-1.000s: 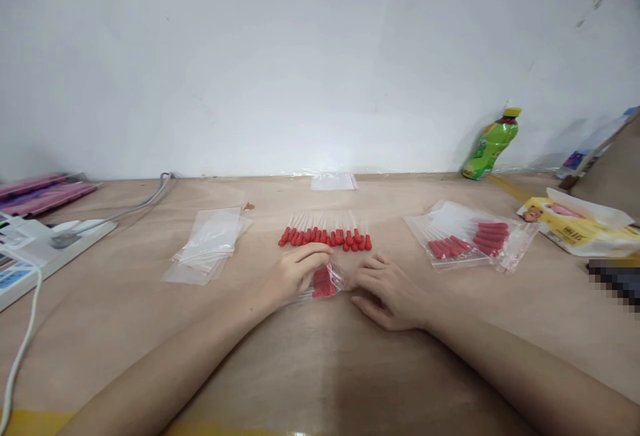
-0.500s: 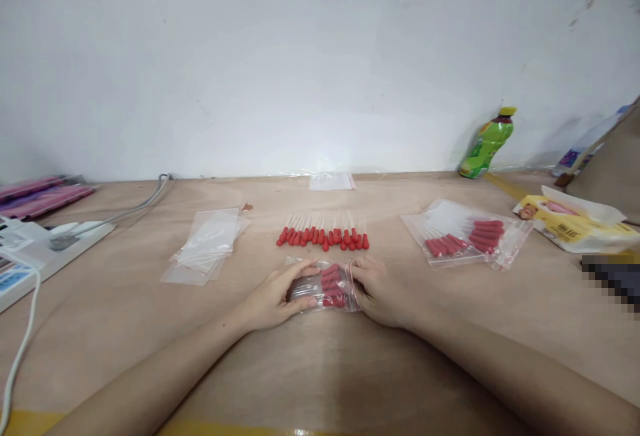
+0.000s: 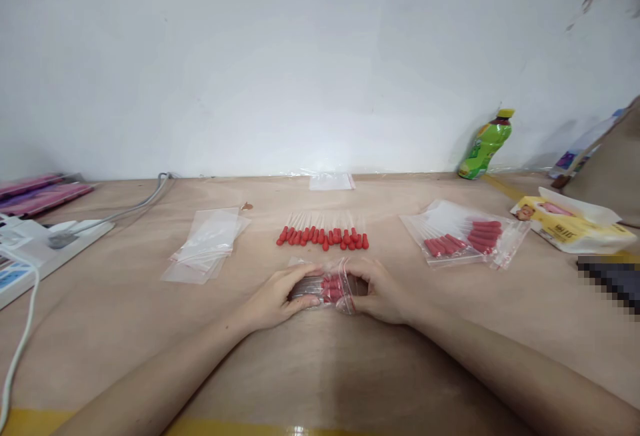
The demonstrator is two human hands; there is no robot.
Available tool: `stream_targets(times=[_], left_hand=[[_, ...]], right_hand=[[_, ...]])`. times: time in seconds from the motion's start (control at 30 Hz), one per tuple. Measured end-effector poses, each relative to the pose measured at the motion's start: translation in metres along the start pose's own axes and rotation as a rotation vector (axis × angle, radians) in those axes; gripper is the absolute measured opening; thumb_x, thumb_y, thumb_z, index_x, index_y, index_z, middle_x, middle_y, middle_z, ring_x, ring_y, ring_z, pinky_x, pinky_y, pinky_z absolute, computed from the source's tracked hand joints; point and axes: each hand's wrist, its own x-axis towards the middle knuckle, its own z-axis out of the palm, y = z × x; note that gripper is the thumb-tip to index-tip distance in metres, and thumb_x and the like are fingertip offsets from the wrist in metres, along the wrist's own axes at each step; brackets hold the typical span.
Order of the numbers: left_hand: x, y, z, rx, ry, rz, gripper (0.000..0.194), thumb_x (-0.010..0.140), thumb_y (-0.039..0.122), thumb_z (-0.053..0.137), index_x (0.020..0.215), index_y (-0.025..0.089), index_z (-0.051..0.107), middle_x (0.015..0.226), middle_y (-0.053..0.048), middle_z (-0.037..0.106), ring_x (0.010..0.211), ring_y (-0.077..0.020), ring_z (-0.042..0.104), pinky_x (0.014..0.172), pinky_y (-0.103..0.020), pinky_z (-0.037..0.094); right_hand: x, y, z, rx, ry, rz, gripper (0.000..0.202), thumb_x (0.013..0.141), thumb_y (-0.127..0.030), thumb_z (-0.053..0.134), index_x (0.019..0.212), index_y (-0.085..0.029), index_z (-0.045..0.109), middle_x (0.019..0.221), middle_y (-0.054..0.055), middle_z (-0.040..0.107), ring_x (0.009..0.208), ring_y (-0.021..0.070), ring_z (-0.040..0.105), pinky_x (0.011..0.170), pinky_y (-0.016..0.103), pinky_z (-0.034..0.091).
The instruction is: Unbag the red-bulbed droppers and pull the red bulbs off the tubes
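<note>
left hand (image 3: pixel 277 296): curled over the left end of a small clear bag (image 3: pixel 327 286), thumb underneath, fingers on top, gripping it
right hand (image 3: pixel 380 296): pinching the right end of the same bag, at its mouth, fingers bent round it
bag in hands: on the table (image 3: pixel 320 369) right in front of the person, between both hands; red-tipped droppers inside, count not readable
loose droppers (image 3: pixel 323 236): a row just beyond the hands, red bulbs toward the person, clear stems pointing away; not bagged
filled bags (image 3: pixel 463 239): a small pile to the right, well apart from the hands, red bulbs showing through the plastic
empty bags (image 3: pixel 207 246): a stack to the left, flat, nothing in them
progress: judged partway; a few bags packed, one being handled at its mouth, a full row of droppers and a stack of bags left
seal: cannot tell if the held bag is closed
other: green bottle (image 3: pixel 487 144) by the wall, far right
</note>
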Motion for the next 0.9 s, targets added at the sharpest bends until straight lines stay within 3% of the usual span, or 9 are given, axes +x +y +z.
stream_targets(times=[0.1,0.27,0.57,0.73,0.9], left_hand=[[0.001,-0.001,0.000,0.001,0.007,-0.002,0.044,0.084,0.038,0.051,0.124,0.023,0.042,0.122,-0.006,0.054,0.109,-0.0199,0.052,0.093,-0.035,0.042],[0.001,-0.002,0.000,0.001,0.018,-0.007,0.044,0.084,0.038,0.052,0.124,0.023,0.043,0.121,-0.006,0.054,0.109,-0.0197,0.052,0.092,-0.034,0.042],[0.002,-0.003,0.002,0.009,0.022,-0.009,0.043,0.083,0.038,0.052,0.123,0.022,0.045,0.119,-0.007,0.056,0.108,-0.0204,0.053,0.091,-0.036,0.042],[0.001,-0.004,0.003,0.009,0.025,-0.002,0.042,0.084,0.037,0.051,0.123,0.023,0.044,0.120,-0.007,0.055,0.108,-0.0203,0.052,0.091,-0.036,0.042],[0.001,-0.002,0.002,0.003,0.025,-0.001,0.042,0.084,0.038,0.052,0.122,0.024,0.045,0.118,-0.005,0.056,0.107,-0.0196,0.052,0.091,-0.034,0.041]], right_hand=[[0.000,-0.001,0.002,0.140,-0.023,0.029,0.020,0.074,-0.025,0.060,0.094,-0.019,0.060,0.089,0.002,0.062,0.079,0.0146,0.056,0.070,0.027,0.043],[-0.002,0.004,0.001,0.268,0.041,0.218,0.015,0.077,-0.030,0.057,0.083,-0.016,0.057,0.064,-0.003,0.052,0.055,0.0079,0.044,0.051,0.020,0.036],[-0.001,-0.019,-0.014,0.084,-0.074,0.202,0.021,0.069,-0.025,0.065,0.088,-0.016,0.061,0.071,-0.002,0.057,0.060,0.0089,0.046,0.053,0.020,0.037],[-0.004,-0.008,-0.016,0.117,-0.077,0.179,0.017,0.075,-0.026,0.058,0.089,-0.017,0.061,0.073,-0.001,0.058,0.060,0.0083,0.047,0.054,0.020,0.038],[-0.010,-0.004,-0.029,-0.013,-0.129,0.149,0.024,0.071,-0.023,0.061,0.095,-0.020,0.061,0.074,-0.002,0.060,0.060,0.0081,0.050,0.055,0.019,0.040]])
